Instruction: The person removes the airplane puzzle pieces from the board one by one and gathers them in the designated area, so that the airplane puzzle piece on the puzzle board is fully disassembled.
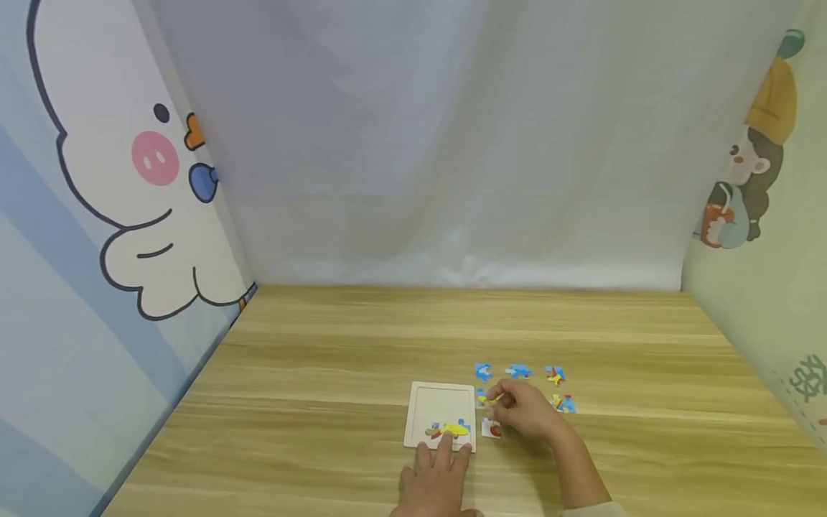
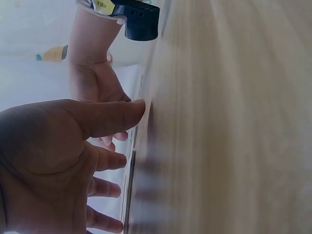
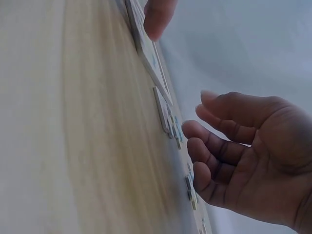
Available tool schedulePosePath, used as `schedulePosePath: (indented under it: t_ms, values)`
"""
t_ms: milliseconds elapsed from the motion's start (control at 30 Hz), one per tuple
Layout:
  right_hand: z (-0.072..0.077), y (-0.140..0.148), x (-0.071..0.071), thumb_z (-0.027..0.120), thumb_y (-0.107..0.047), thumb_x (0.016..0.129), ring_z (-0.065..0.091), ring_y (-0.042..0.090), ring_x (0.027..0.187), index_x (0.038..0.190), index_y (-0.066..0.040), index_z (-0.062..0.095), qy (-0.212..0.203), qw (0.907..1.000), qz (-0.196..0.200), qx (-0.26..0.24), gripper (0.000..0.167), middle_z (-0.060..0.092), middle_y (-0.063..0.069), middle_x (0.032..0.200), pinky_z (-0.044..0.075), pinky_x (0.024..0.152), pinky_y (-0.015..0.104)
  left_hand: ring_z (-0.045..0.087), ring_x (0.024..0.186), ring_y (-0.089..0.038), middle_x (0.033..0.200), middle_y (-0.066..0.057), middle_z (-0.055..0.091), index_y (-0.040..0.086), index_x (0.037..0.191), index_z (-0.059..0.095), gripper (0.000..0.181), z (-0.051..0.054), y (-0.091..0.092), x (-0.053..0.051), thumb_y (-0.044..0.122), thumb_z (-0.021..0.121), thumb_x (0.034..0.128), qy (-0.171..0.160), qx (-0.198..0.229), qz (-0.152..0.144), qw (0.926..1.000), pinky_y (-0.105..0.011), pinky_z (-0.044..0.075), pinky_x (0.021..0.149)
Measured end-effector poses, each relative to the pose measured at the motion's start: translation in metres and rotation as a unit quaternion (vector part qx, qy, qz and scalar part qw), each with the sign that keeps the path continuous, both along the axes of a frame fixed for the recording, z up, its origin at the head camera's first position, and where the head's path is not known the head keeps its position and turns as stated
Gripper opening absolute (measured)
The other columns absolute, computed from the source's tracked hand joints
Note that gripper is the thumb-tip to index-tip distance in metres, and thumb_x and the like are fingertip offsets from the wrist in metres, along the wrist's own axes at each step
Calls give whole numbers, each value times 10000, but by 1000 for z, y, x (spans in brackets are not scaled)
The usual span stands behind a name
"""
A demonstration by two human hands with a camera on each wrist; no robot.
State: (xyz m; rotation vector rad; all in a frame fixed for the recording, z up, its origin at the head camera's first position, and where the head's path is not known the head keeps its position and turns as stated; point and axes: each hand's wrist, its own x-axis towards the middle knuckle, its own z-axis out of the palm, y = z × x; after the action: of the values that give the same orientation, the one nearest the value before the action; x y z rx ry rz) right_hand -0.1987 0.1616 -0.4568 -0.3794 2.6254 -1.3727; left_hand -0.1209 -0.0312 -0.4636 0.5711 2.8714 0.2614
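Note:
A square wooden puzzle tray (image 1: pixel 439 402) lies on the table, with joined yellow, red and blue pieces (image 1: pixel 454 429) in its lower right part. My left hand (image 1: pixel 436 477) rests at the tray's near edge, its fingers spread and the middle one touching the pieces. In the left wrist view the thumb of that left hand (image 2: pixel 48 146) is straight. Over the loose pieces right of the tray is my right hand (image 1: pixel 526 411), fingers bent and thumb apart from the index finger. A white and red piece (image 1: pixel 491 429) lies below its thumb. The right wrist view shows nothing held in the right hand (image 3: pixel 253 151).
Along the back lie a blue and white piece (image 1: pixel 482 371), another blue piece (image 1: pixel 518 370) and a red, yellow and blue piece (image 1: pixel 555 375). More pieces (image 1: pixel 563 403) lie right of the right hand. A pale curtain (image 1: pixel 420 143) hangs behind the wooden table (image 1: pixel 291 431).

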Motion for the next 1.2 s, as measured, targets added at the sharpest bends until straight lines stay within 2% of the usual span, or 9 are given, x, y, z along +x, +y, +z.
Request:
schedulePosePath:
  t_ms: [167,333,533,700,833,1033,1200]
  values:
    - [5,-6,-7,633,-15,807,542,160,702,978,11,598,201,9994,263,102,177,573,20,773,467,624,302,326,1245,-441,1435,-108,344,166,1381,430,852,5,0,1,567,714,685,-95,63,54,9999,-604,370,871]
    - [7,-12,-16,613,7,803,526,163,675,980,20,606,335,9978,554,128,177,566,16,743,460,594,293,324,1255,-423,1440,-82,345,178,1385,427,854,5,5,1,560,722,680,-68,-8,-54,10000,-582,370,885]
    - [10,-19,-21,625,-20,845,551,188,693,999,27,606,250,9964,806,34,162,578,25,760,472,597,312,340,1249,-374,1441,-17,351,192,1383,429,848,-1,10,0,553,733,679,-36,-233,-154,9996,-530,389,865]
    - [7,-23,-24,635,-38,843,555,167,724,1007,8,628,196,9941,1062,17,170,595,19,796,479,614,309,360,1249,-368,1446,1,352,209,1391,422,859,-3,9,-1,514,760,662,-171,-239,-182,9994,-545,395,855]
    - [6,-27,-25,630,-28,851,565,157,720,1031,-14,643,171,9913,1302,65,181,609,10,795,481,623,303,362,1251,-363,1448,13,349,218,1392,422,853,-3,8,-1,493,763,660,-150,-266,-225,9993,-556,398,854]
    - [4,-33,-31,628,4,841,562,151,724,1071,-7,650,-75,9846,1748,-47,232,617,26,789,469,642,288,364,1248,-348,1442,12,351,219,1395,414,860,-3,8,-1,515,752,662,-33,-350,-268,9990,-543,397,843]
    - [1,-41,-34,645,1,819,575,135,736,1066,-17,666,-165,9773,2113,18,248,627,22,790,473,667,276,340,1269,-356,1466,14,318,229,1412,387,910,-2,7,-3,560,745,644,-253,-385,-269,9986,-563,385,867]
